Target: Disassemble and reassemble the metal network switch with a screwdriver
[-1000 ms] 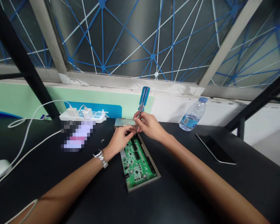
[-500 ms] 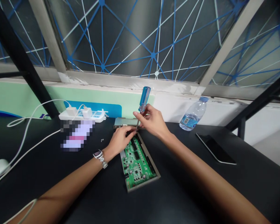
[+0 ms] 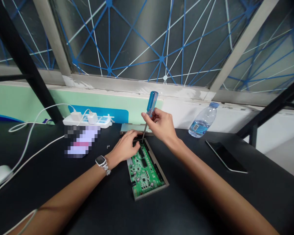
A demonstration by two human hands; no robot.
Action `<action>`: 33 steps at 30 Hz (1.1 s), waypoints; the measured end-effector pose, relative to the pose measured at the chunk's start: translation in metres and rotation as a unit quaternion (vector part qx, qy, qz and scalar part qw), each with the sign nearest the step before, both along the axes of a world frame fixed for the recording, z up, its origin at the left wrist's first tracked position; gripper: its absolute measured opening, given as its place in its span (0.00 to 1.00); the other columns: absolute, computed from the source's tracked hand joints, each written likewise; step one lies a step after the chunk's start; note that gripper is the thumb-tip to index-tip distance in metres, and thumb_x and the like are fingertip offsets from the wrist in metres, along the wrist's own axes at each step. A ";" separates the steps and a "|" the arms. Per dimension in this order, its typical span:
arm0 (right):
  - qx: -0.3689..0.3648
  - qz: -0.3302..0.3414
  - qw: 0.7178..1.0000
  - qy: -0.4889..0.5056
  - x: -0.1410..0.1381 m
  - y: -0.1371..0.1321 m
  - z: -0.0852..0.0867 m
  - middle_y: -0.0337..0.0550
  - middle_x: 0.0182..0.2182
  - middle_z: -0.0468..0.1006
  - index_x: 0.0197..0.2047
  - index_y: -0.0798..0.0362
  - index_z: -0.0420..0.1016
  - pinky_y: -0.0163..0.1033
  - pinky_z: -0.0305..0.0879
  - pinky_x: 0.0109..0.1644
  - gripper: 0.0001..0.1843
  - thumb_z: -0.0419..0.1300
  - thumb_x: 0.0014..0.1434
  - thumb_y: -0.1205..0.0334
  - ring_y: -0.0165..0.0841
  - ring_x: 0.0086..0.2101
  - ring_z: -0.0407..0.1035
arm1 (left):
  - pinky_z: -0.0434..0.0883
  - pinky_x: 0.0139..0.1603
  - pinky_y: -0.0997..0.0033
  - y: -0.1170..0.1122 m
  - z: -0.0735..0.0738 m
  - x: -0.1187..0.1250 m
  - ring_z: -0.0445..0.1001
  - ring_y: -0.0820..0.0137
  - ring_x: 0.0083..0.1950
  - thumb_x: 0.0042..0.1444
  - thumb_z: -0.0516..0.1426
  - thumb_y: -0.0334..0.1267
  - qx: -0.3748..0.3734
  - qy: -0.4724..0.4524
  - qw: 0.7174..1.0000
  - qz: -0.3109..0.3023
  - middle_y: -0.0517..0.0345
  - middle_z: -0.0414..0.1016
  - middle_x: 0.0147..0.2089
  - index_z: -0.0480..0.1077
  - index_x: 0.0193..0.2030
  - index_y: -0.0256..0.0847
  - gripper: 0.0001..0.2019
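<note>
A green circuit board (image 3: 147,173) in a shallow grey metal tray (image 3: 150,193) lies on the black table. My right hand (image 3: 160,125) is closed around a screwdriver (image 3: 152,102) with a clear blue handle, pinched near the handle's lower end. Its shaft slants down, and the tip meets the board's far end. At the far left corner, my left hand (image 3: 126,145) grips the board, thumb on top and fingers over the far edge. That hand hides the corner. Whether a screw sits under the tip is too small to tell.
Behind the board lies a flat metal part (image 3: 132,128). Tiny metal pieces, perhaps screws, (image 3: 108,147) rest left of my hand. A power strip (image 3: 104,121) with white cables stands back left. A water bottle (image 3: 202,122) and a phone (image 3: 225,156) are on the right.
My left thumb has drawn back from the screwdriver tip, down and left, and the left fingers have spread apart. The screwdriver tip has dropped slightly onto the board's far end.
</note>
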State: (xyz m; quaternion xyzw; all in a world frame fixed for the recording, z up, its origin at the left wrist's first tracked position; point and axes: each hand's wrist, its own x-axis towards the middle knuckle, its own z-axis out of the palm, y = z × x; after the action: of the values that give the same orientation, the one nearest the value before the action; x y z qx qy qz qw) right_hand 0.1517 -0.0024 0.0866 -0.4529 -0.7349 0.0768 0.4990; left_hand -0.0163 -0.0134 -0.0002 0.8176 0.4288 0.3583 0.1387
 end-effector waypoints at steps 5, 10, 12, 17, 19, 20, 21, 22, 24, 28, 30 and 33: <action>-0.022 0.027 0.999 0.002 0.003 0.002 -0.001 0.34 0.19 0.67 0.26 0.50 0.60 0.35 0.55 0.27 0.21 0.58 0.62 0.46 0.28 0.21 0.63 | 0.69 0.58 0.59 0.008 -0.006 -0.013 0.74 0.61 0.53 0.61 0.49 0.27 0.011 0.086 0.995 -0.044 0.52 0.77 0.49 0.72 0.54 0.42 0.18; -0.042 0.063 0.997 0.008 0.004 0.005 -0.003 0.34 0.20 0.66 0.28 0.51 0.62 0.35 0.56 0.27 0.19 0.58 0.61 0.46 0.29 0.23 0.64 | 0.69 0.56 0.58 0.012 -0.005 -0.020 0.74 0.62 0.52 0.62 0.49 0.26 -0.006 0.097 0.993 -0.065 0.52 0.77 0.50 0.72 0.55 0.43 0.19; -0.047 0.072 0.996 0.007 0.005 0.006 -0.003 0.34 0.21 0.67 0.30 0.51 0.65 0.35 0.56 0.28 0.18 0.58 0.62 0.46 0.29 0.23 0.64 | 0.70 0.55 0.58 0.010 -0.001 -0.021 0.74 0.61 0.51 0.63 0.49 0.26 -0.013 0.104 0.993 -0.060 0.52 0.76 0.50 0.73 0.55 0.43 0.19; -0.054 0.085 0.995 0.002 0.006 0.008 -0.003 0.35 0.22 0.68 0.33 0.52 0.68 0.35 0.58 0.28 0.18 0.58 0.62 0.45 0.29 0.24 0.65 | 0.71 0.52 0.58 0.006 0.004 -0.021 0.75 0.62 0.48 0.63 0.49 0.27 -0.019 0.114 0.992 -0.057 0.52 0.76 0.48 0.72 0.57 0.45 0.20; -0.055 0.090 0.994 0.001 0.006 0.008 -0.003 0.35 0.22 0.68 0.33 0.52 0.68 0.35 0.58 0.28 0.18 0.58 0.62 0.45 0.29 0.23 0.65 | 0.71 0.52 0.58 0.007 0.003 -0.022 0.75 0.61 0.47 0.64 0.48 0.28 -0.015 0.115 0.991 -0.059 0.52 0.76 0.47 0.72 0.57 0.45 0.20; -0.054 0.091 0.994 0.002 0.007 0.008 -0.003 0.35 0.21 0.68 0.33 0.52 0.68 0.35 0.58 0.28 0.18 0.58 0.62 0.45 0.29 0.23 0.65 | 0.71 0.53 0.58 0.007 0.003 -0.022 0.75 0.61 0.48 0.64 0.48 0.28 -0.014 0.115 0.991 -0.059 0.52 0.76 0.47 0.72 0.57 0.45 0.20; -0.054 0.093 0.994 0.003 0.007 0.008 -0.003 0.35 0.21 0.68 0.33 0.52 0.68 0.35 0.59 0.28 0.18 0.58 0.62 0.45 0.29 0.23 0.65 | 0.70 0.53 0.58 0.007 0.003 -0.022 0.75 0.61 0.48 0.63 0.48 0.28 -0.015 0.115 0.992 -0.060 0.52 0.76 0.48 0.72 0.57 0.45 0.20; -0.053 0.093 0.994 0.004 0.007 0.008 -0.003 0.35 0.21 0.68 0.33 0.52 0.68 0.35 0.59 0.28 0.18 0.58 0.62 0.45 0.29 0.23 0.65 | 0.70 0.53 0.58 0.007 0.003 -0.023 0.75 0.61 0.49 0.63 0.48 0.28 -0.015 0.114 0.992 -0.060 0.52 0.76 0.48 0.72 0.57 0.45 0.20; -0.053 0.094 0.994 0.008 0.006 0.007 -0.004 0.35 0.22 0.68 0.33 0.52 0.67 0.35 0.59 0.27 0.18 0.58 0.62 0.45 0.29 0.24 0.66 | 0.70 0.54 0.57 0.007 0.002 -0.023 0.74 0.60 0.50 0.63 0.49 0.28 -0.016 0.113 0.992 -0.062 0.52 0.76 0.50 0.72 0.57 0.46 0.20; -0.074 0.115 0.990 0.024 0.006 0.007 -0.006 0.35 0.20 0.69 0.32 0.51 0.65 0.34 0.61 0.26 0.18 0.57 0.63 0.45 0.29 0.22 0.67 | 0.69 0.56 0.56 0.008 0.001 -0.024 0.73 0.60 0.53 0.64 0.48 0.28 -0.011 0.108 0.991 -0.072 0.52 0.76 0.51 0.72 0.57 0.45 0.19; -0.088 0.130 0.987 0.027 0.007 0.008 -0.007 0.35 0.19 0.70 0.32 0.51 0.65 0.34 0.62 0.26 0.18 0.56 0.64 0.45 0.29 0.21 0.69 | 0.68 0.58 0.57 0.009 0.000 -0.024 0.72 0.61 0.54 0.64 0.48 0.29 -0.009 0.108 0.991 -0.073 0.52 0.76 0.51 0.72 0.56 0.44 0.19; -0.109 0.150 0.982 0.034 0.008 0.011 -0.007 0.35 0.20 0.71 0.36 0.51 0.67 0.34 0.64 0.25 0.18 0.56 0.63 0.44 0.30 0.21 0.70 | 0.68 0.58 0.56 0.010 0.000 -0.025 0.71 0.60 0.55 0.64 0.48 0.29 -0.011 0.114 0.991 -0.071 0.51 0.76 0.51 0.72 0.56 0.44 0.18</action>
State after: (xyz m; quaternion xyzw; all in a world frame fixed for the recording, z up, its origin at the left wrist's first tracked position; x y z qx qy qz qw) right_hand 0.1600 0.0085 0.0793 -0.3866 -0.7643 0.2454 0.4540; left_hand -0.0417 -0.0036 -0.0006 0.8797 0.3868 0.2475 0.1234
